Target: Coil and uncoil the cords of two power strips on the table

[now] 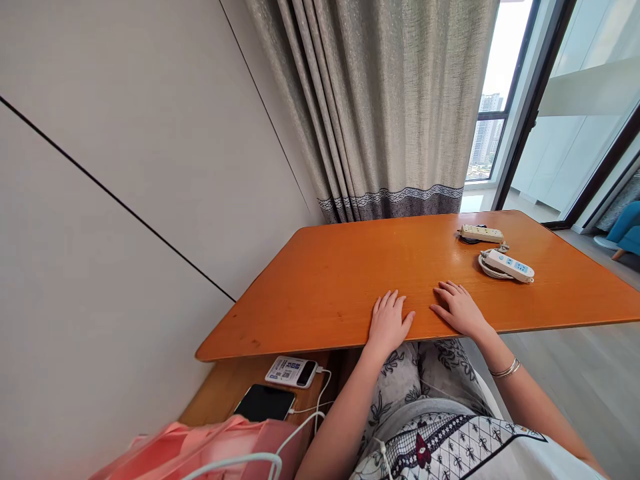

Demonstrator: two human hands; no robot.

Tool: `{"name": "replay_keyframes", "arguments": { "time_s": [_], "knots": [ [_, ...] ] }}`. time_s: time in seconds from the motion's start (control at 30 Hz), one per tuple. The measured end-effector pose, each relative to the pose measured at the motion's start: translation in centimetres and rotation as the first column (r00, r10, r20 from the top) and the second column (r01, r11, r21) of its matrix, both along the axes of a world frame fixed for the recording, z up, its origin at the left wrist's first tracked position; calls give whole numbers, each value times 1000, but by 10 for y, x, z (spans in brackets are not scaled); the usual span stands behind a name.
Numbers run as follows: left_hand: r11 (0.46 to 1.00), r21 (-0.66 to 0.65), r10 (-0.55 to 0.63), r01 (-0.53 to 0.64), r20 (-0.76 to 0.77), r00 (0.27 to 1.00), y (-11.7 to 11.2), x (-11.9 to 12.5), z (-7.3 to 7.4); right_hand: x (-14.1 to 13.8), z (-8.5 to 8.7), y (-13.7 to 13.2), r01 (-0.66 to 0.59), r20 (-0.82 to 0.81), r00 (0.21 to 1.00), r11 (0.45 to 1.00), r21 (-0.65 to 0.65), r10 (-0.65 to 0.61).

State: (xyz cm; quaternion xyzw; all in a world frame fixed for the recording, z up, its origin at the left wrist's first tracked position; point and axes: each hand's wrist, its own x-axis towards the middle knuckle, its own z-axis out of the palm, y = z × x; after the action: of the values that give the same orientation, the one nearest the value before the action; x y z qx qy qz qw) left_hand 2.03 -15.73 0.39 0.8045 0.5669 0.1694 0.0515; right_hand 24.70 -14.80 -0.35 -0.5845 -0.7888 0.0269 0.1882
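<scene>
Both of my hands rest palm down near the front edge of an orange-brown wooden table [320, 287]. My left hand [389, 323] lies flat with its fingers stretched forward, holding nothing. To its right, my right hand [460, 309] also lies on the tabletop, fingers spread and pointing left, with nothing in it. Beyond the right hand is a white power strip [515, 265] with its cord coiled beside it. Farther back lies a second, cream-coloured power strip [481, 233] with a dark cord partly under it.
Below the table's left front edge, a white power bank [291, 371] and a black-screened phone [265, 403] lie on a wooden surface, with white cables attached. A pink bag [225, 447] is nearby. A wall stands left, a curtain [395, 100] behind, a glass door right.
</scene>
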Motion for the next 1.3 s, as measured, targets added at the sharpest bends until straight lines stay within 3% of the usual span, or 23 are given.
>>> {"name": "replay_keyframes", "arguments": {
  "time_s": [1.3],
  "knots": [
    [1000,-11,-1,1,7,1000,0,1,2,0,0,0,1,-9,1000,1000,-8,-1]
  ]
}}
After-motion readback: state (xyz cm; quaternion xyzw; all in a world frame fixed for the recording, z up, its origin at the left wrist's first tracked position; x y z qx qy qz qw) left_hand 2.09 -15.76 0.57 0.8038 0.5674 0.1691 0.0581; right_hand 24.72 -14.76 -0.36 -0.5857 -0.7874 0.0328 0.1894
